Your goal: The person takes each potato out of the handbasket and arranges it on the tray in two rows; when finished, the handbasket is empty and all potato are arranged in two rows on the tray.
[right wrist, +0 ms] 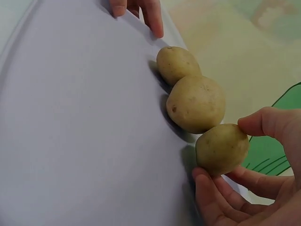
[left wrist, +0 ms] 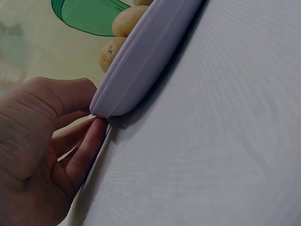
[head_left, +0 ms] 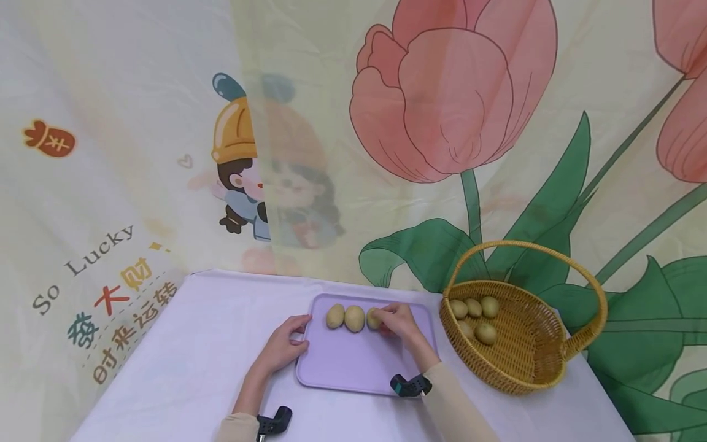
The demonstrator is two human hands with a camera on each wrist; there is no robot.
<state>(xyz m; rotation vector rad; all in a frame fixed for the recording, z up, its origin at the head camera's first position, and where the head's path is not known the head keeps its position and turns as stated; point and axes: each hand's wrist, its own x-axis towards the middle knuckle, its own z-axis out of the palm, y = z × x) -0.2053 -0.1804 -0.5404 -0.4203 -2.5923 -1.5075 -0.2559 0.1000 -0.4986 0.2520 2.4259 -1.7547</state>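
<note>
On a light purple tray, three potatoes stand in a row along the far side. My right hand pinches the rightmost potato between thumb and fingertips, close beside the middle potato. The leftmost potato lies against the middle one. At the tray's left edge, my left hand holds the rim with thumb and fingers; the left wrist view has the tray's outer wall between its fingertips. Part of the right-hand potato is hidden by the fingers in the head view.
Right of the tray stands a wicker basket with a tall arched handle. Several potatoes lie in its left part. A white cloth covers the table, and a printed curtain hangs behind it.
</note>
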